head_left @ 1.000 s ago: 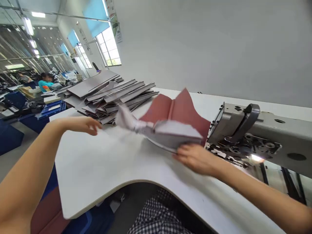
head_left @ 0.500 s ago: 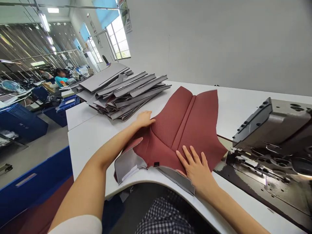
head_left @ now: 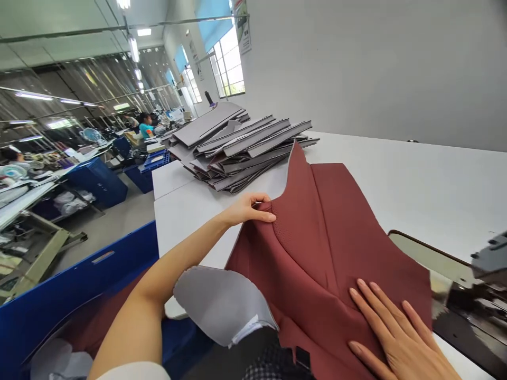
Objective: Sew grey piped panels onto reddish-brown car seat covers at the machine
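Observation:
A dark red sewn cover panel (head_left: pixel 348 216) with stitched seams lies over the table's front edge. Its grey-backed flap (head_left: pixel 225 301) hangs at the near left, and a small black tag shows low on it. My left hand (head_left: pixel 251 208) pinches the panel's left edge between thumb and fingers, lifting it off the table. My right hand (head_left: pixel 392 327) rests flat on the red surface at the lower right, fingers spread. The panel's near end drops toward my lap, partly out of view.
A stack of folded grey panels (head_left: pixel 245 148) stands on the white table (head_left: pixel 415 179) at the back left. A sewing machine (head_left: pixel 487 285) is at the right edge. A blue bin (head_left: pixel 87 274) with red material sits left of the table. Another person (head_left: pixel 146 126) sits far off.
My left hand has drawn the panel's left edge up and toward me, folding it. The panel has slid nearer over the table edge. The view has turned left.

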A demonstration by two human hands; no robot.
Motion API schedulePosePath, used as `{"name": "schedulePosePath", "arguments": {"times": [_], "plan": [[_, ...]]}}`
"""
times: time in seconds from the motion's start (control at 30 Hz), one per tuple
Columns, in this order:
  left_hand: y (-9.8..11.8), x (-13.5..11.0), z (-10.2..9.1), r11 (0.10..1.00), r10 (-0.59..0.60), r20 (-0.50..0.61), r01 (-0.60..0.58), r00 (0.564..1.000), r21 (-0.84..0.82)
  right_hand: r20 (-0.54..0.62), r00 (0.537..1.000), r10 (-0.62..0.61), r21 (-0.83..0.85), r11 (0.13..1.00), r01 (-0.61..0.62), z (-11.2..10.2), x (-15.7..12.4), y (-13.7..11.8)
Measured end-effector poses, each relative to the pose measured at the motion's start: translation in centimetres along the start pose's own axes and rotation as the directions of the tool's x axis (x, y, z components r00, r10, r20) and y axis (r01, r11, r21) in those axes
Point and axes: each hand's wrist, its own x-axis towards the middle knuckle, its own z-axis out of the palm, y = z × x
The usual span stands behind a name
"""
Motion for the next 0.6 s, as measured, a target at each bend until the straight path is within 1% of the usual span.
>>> {"name": "schedulePosePath", "arguments": {"times": [0.07, 0.1, 0.17, 0.23, 0.3, 0.37, 0.4, 0.43, 0.47, 0.5, 0.53, 0.57, 0.6], "plan": [[0.3, -0.6, 0.2, 1.0, 0.005, -0.001, -0.005, 1.0, -0.001, 0.015, 1.0, 0.018, 0.028, 0.999, -0.018, 0.2, -0.7, 0.2], [0.2, -0.8, 0.3, 0.999, 0.011, -0.004, -0.011, 1.0, 0.049, 0.028, 0.999, 0.032, 0.038, 0.999, -0.033, 0.3, -1.1, 0.3], [0.0, -0.8, 0.2, 0.969, 0.004, -0.006, -0.002, 1.0, 0.245, 0.04, 0.998, 0.051, 0.052, 0.997, -0.054, 0.7, -1.6, 0.5], [-0.2, -0.4, -0.4, 0.889, -0.035, -0.007, 0.034, 0.999, 0.457, 0.022, 0.998, 0.058, 0.064, 0.996, -0.06, 1.1, -1.6, 0.4], [0.0, 0.7, -1.3, 0.806, -0.101, -0.003, 0.083, 0.995, 0.585, -0.017, 0.997, 0.082, 0.07, 0.994, -0.08, 1.3, -0.6, -0.2], [0.8, 2.5, -1.7, 0.718, -0.162, -0.002, 0.119, 0.987, 0.686, -0.015, 0.988, 0.156, 0.081, 0.985, -0.154, 0.9, 1.2, -1.6], [1.4, 3.7, -1.4, 0.662, -0.181, 0.001, 0.121, 0.984, 0.74, 0.036, 0.977, 0.211, 0.108, 0.971, -0.214, 0.5, 2.4, -2.5], [1.9, 5.2, -0.6, 0.607, -0.184, 0.014, 0.103, 0.983, 0.788, 0.116, 0.955, 0.273, 0.148, 0.946, -0.288, 0.0, 3.7, -3.5], [2.4, 6.8, 0.8, 0.565, -0.169, 0.047, 0.057, 0.985, 0.823, 0.213, 0.923, 0.319, 0.195, 0.912, -0.36, -0.6, 4.9, -4.5], [2.8, 8.3, 2.7, 0.542, -0.141, 0.107, -0.013, 0.984, 0.841, 0.259, 0.905, 0.337, 0.191, 0.901, -0.39, -1.1, 6.0, -5.2], [3.0, 9.7, 5.2, 0.522, -0.11, 0.192, -0.108, 0.975, 0.846, 0.285, 0.89, 0.355, 0.174, 0.894, -0.413, -1.5, 6.9, -5.8], [2.9, 10.8, 8.1, 0.497, -0.079, 0.293, -0.217, 0.953, 0.84, 0.303, 0.881, 0.363, 0.163, 0.891, -0.423, -2.0, 7.4, -6.0], [2.6, 11.4, 11.1, 0.46, -0.049, 0.39, -0.325, 0.92, 0.826, 0.313, 0.881, 0.355, 0.161, 0.894, -0.418, -2.6, 7.4, -6.0]]}}
